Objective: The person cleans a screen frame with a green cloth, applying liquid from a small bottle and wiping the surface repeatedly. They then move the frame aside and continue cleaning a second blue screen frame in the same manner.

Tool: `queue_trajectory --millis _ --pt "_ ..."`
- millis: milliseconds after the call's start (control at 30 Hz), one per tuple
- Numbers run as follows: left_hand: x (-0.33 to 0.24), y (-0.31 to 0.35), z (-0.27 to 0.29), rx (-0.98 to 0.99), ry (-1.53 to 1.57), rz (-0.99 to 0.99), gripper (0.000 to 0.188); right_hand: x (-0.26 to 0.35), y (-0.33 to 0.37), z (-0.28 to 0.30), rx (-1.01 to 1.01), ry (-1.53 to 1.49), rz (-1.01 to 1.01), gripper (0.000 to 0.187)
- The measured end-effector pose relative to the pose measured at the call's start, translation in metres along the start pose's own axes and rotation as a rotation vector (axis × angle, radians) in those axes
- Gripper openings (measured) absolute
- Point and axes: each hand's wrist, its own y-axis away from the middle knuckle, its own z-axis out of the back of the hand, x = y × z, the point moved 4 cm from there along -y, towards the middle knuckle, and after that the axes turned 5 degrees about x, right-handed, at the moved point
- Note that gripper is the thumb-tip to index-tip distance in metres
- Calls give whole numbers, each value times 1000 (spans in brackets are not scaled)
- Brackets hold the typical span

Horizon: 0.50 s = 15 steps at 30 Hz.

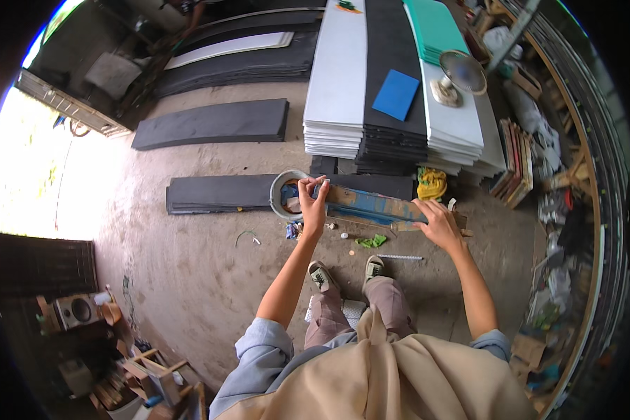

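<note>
My left hand is raised beside a round grey bucket with scraps inside. Its thumb and fingertips are pinched together on something small and pale that I cannot make out. In front of me stretches a long, narrow wooden board, smeared with blue paint. At the board's right end is my right hand, its fingers stretched out over the surface and the thumb apart. A yellow cloth bundle lies just beyond that hand. On the floor nearer my shoes are a green scrap and a white strip.
Beyond the board stand tall stacks of white sheets and black sheets. A blue sheet, green sheets and a round metal lamp-like object rest on top. Wooden frames lean at right. Clutter with a speaker fills the lower left.
</note>
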Motion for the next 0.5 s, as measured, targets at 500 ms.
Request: queue_trajectory --millis 500 --pt "91 25 -42 89 67 181 27 -69 68 -48 -61 -26 -195 55"
